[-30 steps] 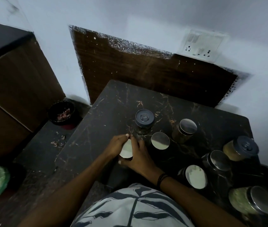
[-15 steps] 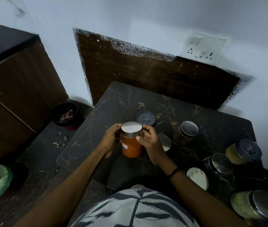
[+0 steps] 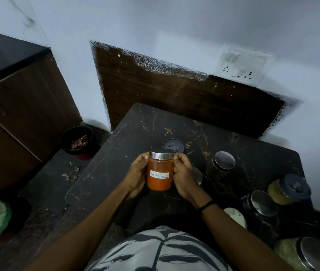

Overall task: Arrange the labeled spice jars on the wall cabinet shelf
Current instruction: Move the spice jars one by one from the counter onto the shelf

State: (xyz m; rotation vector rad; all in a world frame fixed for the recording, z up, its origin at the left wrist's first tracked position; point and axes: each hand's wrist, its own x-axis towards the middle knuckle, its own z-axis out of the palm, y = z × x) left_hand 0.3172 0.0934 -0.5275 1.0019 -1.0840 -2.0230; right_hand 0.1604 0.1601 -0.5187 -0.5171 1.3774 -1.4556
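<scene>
I see both hands, left hand (image 3: 136, 176) and right hand (image 3: 184, 176), curled round an upright orange jar (image 3: 160, 173) above the counter (image 3: 135, 130). At three o'clock a lid (image 3: 198, 176) hides behind the right hand; dim jars (image 3: 221, 167) blur.

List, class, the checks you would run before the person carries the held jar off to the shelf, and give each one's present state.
1. Both hands on the red chilli powder jar, left hand and right hand: ok.
2. Steel lid seated on it: ok.
3. Label readable, facing the person: ok.
4. Jar upright, lifted off the black counter: ok.
5. Wall cabinet shelf free: cannot tell, out of view.
</scene>
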